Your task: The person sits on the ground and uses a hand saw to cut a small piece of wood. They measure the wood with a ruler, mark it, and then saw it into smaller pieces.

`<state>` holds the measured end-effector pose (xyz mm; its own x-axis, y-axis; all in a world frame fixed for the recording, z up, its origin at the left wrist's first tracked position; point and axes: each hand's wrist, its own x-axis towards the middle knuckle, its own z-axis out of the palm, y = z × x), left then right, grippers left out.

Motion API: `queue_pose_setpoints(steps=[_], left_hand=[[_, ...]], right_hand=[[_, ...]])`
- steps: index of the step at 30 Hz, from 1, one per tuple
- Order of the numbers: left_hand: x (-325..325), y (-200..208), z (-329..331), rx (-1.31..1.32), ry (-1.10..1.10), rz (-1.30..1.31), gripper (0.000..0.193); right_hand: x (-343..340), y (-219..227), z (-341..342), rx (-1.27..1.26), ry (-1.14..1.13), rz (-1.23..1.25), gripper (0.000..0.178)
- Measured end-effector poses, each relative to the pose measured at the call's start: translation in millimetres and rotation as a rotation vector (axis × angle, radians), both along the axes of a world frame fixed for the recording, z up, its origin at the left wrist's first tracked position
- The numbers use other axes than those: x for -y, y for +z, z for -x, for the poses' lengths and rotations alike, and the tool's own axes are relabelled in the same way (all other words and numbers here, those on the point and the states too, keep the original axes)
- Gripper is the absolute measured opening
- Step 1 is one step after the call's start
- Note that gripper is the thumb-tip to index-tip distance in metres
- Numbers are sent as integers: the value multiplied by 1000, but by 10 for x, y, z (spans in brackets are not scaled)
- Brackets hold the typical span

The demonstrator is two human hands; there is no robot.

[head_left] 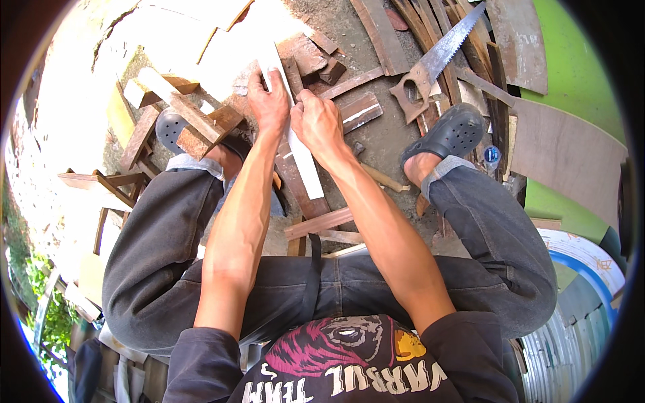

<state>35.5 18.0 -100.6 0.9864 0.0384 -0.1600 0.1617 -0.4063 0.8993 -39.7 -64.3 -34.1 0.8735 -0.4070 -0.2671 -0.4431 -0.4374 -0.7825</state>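
Between my feet lies a long white-faced wooden strip (304, 164), slanting from the far bricks back toward my lap. My left hand (269, 104) is closed round its far part, with the thumb up along the face. Just nearer, my right hand (318, 125) is closed against the strip's right edge, its curled fingers partly hiding what they press on. Beyond the right knuckles stands a small dark wood block (293, 75). A dark board (293, 180) lies under the strip's near part.
A handsaw (411, 93) rests on planks at the right, above my right clog (450, 138). By my left foot is a nailed wooden frame (185, 111). Broken bricks (302, 54) are at the far middle. A rounded wooden stick (384, 176) and a bottle cap (492, 154) lie right.
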Motion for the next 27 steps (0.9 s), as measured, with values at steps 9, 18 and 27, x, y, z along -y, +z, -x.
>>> queue_pose_setpoints(steps=[9, 18, 27], left_hand=[[14, 5, -8, 23, -26, 19, 32], [-76, 116, 82, 65, 94, 137, 29], [-150, 117, 138, 7, 71, 87, 29]], right_hand=[[1, -81, 99, -53, -93, -90, 20], [83, -160, 231, -105, -319, -221, 26], [-95, -269, 110, 47, -403, -81, 17]])
